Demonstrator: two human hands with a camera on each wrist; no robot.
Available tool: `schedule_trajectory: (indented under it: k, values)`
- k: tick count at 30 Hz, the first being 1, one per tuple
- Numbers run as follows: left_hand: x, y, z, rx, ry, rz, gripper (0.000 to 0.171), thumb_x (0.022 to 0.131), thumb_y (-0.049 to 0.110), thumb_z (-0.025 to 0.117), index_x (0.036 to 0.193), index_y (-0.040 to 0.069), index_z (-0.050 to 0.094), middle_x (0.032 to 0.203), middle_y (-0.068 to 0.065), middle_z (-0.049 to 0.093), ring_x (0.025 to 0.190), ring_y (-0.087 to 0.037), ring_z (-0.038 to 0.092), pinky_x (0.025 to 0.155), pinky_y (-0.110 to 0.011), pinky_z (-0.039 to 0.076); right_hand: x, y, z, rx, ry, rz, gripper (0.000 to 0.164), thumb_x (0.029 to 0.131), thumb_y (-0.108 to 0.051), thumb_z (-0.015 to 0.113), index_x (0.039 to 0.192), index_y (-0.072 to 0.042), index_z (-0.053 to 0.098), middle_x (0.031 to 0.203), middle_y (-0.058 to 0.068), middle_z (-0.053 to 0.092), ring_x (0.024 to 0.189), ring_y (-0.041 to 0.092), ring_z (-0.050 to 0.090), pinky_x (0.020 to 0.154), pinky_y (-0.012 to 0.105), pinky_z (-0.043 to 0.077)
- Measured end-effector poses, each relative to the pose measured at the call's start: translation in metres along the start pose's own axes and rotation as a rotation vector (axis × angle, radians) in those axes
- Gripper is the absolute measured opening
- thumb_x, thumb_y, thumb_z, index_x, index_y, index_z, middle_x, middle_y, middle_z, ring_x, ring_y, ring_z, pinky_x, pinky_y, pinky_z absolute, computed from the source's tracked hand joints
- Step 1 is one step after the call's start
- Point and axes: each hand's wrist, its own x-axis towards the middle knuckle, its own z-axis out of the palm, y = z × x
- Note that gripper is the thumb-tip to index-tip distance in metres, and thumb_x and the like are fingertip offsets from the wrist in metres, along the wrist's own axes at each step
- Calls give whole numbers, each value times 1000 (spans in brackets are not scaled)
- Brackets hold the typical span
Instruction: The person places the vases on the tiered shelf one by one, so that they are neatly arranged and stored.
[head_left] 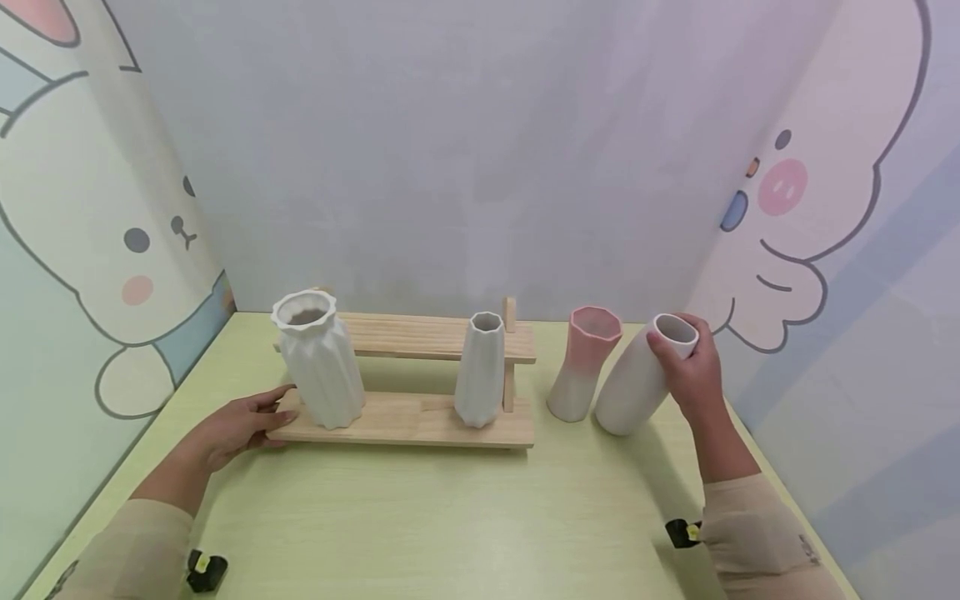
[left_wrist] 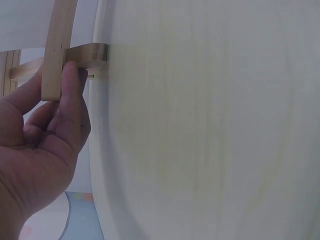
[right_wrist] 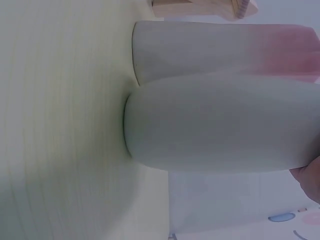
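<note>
Tabletop (head_left: 420, 517) holds one shelf (head_left: 408, 418) with two vases (head_left: 480, 379), two more vases (head_left: 632, 390) beside.

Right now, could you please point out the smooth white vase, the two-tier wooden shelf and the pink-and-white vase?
Smooth white vase (right_wrist: 220, 122): right wrist view, middle of body.
Two-tier wooden shelf (head_left: 408, 418): head view, lower board.
Pink-and-white vase (head_left: 583, 363): head view, narrow waist.

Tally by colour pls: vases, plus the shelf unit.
White: 3 (wide fluted ceramic-looking vase, slim faceted ceramic-looking vase, smooth rounded ceramic-looking vase)
Pink-and-white: 1 (waisted ceramic-looking vase)
Pale wood: 1 (two-tier shelf unit)
Total: 5
</note>
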Motion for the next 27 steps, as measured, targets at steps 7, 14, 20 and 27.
schedule_trajectory:
  k: [7, 14, 20, 27]
  values:
    - [-1, 0, 1, -2, -2, -8, 85, 96, 31, 65, 158, 9, 10, 155, -31, 17, 98, -9, 60, 88, -33, 59, -2, 0, -4, 22, 20, 0, 51, 88, -33, 72, 132, -16, 50, 101, -12, 56, 89, 5, 56, 68, 12, 51]
    - [-1, 1, 2, 7, 3, -5, 84, 96, 31, 64, 158, 9, 11, 153, -32, 22, 97, -9, 61, 87, -33, 60, -6, -1, -8, -10, 41, -8, 51, 88, -32, 72, 132, -16, 51, 99, -14, 56, 87, 3, 56, 68, 11, 49]
    - [-3, 2, 3, 12, 9, -9, 84, 96, 31, 64, 158, 10, 12, 151, -30, 25, 96, -10, 61, 86, -32, 60, -9, -1, -14, -18, 38, -13, 49, 89, -31, 71, 131, -16, 51, 99, -15, 56, 88, 3, 55, 68, 11, 49]
    - [0, -1, 1, 11, 17, -12, 87, 95, 35, 66, 158, 11, 12, 151, -30, 25, 97, -11, 61, 87, -32, 60, -15, -4, -17, -24, 7, -28, 46, 89, -31, 71, 129, -18, 52, 100, -15, 56, 88, 4, 55, 67, 11, 49]
